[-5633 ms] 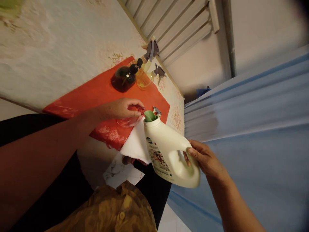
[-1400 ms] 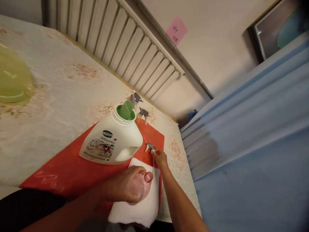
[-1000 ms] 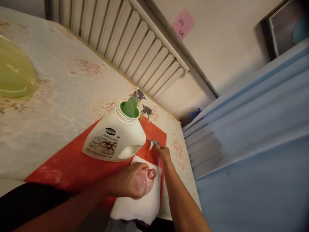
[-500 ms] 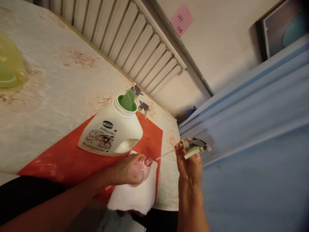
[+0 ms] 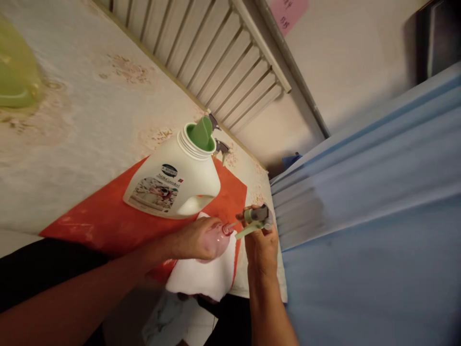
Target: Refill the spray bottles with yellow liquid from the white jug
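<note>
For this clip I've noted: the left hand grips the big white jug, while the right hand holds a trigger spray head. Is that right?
Not quite: the left hand grips the pink bottle, not the big white jug, as the head view shows. The right hand does hold the trigger spray head.

Pink bottle (image 5: 219, 243) — smooth, glossy, see-through plastic
</note>
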The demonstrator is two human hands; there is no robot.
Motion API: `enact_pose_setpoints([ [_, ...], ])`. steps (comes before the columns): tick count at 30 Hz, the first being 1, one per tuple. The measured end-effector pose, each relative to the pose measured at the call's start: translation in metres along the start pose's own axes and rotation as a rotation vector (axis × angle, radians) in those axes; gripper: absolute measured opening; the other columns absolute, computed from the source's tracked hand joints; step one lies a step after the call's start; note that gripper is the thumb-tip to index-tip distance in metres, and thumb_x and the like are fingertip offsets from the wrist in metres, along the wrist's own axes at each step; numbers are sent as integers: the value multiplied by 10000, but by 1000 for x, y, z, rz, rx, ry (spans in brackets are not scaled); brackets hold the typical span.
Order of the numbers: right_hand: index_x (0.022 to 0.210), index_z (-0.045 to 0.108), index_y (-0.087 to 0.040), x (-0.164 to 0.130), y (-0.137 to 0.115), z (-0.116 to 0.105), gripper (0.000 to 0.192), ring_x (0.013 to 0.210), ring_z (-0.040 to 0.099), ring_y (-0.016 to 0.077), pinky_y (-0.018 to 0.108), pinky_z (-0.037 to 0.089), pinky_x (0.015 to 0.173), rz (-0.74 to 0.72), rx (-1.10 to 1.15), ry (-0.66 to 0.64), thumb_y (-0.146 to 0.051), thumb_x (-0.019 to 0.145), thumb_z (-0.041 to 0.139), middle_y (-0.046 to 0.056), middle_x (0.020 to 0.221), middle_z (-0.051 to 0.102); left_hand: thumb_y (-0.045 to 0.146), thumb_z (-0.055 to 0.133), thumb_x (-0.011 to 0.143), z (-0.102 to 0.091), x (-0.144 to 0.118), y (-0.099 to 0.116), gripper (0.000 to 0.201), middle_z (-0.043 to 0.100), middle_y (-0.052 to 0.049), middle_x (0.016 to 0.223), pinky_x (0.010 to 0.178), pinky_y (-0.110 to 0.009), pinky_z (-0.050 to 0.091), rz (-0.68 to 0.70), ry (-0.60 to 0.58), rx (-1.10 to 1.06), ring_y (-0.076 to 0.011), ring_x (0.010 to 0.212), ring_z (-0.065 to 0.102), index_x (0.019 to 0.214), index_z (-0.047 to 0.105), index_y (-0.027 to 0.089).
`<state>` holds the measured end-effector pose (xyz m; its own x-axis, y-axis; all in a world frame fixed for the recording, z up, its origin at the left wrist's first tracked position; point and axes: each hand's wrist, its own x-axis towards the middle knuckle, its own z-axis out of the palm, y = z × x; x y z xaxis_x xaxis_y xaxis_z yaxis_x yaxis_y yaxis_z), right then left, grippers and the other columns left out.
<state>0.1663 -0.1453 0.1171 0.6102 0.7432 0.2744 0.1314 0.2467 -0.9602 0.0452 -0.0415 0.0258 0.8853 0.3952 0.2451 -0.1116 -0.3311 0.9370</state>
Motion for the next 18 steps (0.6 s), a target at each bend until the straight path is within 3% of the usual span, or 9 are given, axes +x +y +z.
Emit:
enact_pose_setpoints([
  [4, 953, 696, -210, -14, 23, -5, 232, 862, 640, 179, 331, 496, 823, 48, -130, -70, -268, 740, 767, 20, 911, 691, 229, 661, 603, 1, 1, 0, 476, 633, -40, 1054, 842, -318, 477, 16, 4, 32, -246, 950, 609, 1064, 543, 223],
  [10, 961, 692, -241, -25, 37, -12, 204, 863, 635, 166, 336, 492, 857, 93, -227, -53, -253, 767, 753, -3, 904, 691, 362, 631, 731, 5, 2, 2, 290, 636, -27, 922, 771, -296, 462, 57, 38, 65, -216, 858, 608, 971, 568, 210],
  [18, 948, 669, -242, -30, 38, -20, 248, 904, 644, 190, 373, 516, 874, 44, -266, -78, -323, 739, 776, 15, 961, 692, 370, 737, 687, 12, 3, -18, 581, 632, -41, 1104, 884, -333, 461, 88, 5, 77, -247, 1016, 601, 1212, 536, 223],
])
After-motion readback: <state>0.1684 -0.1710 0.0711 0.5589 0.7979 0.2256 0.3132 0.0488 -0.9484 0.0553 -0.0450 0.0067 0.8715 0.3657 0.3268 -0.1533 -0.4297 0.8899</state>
